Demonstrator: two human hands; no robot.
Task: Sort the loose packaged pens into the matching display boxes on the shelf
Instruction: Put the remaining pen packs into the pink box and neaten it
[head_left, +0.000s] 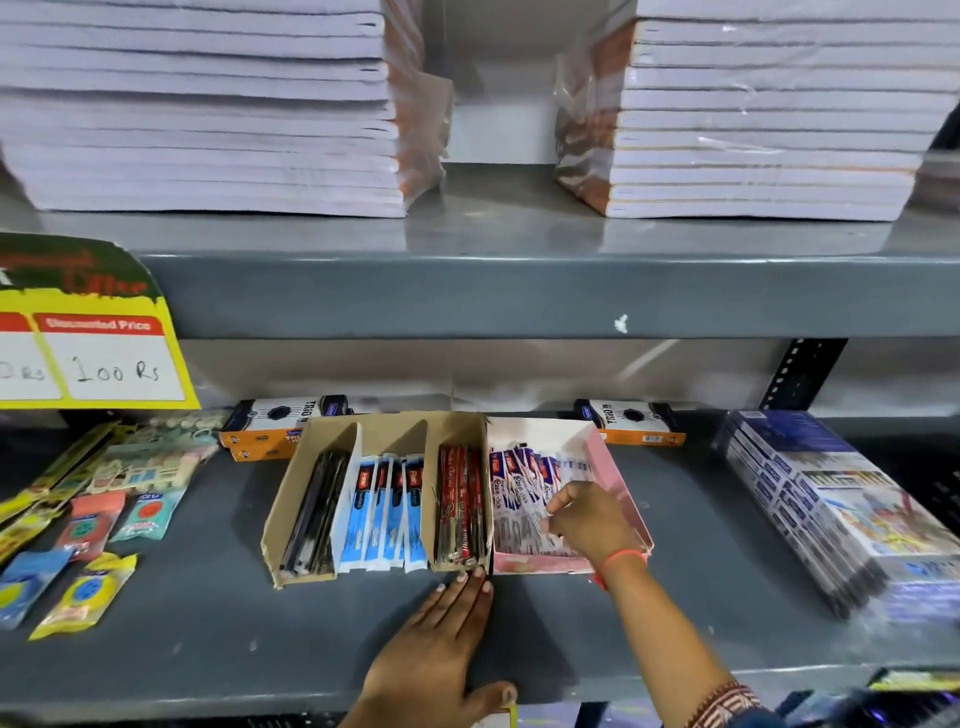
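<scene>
Purple-white pen packs (524, 488) fill pink box (618, 483) on grey shelf (208, 623). My right hand (587, 519) is inside, fingers pinched on packs. Left hand (441, 639) flat, fingers spread, fingertips touching cardboard box (291, 499) w/ red pens (460, 504).

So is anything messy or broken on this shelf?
A bit. The brown cardboard box has a torn, ragged front corner at lower left. In the pink box, the purple-and-white pen packets lie jumbled and tilted, unlike the neat blue packets.
</scene>
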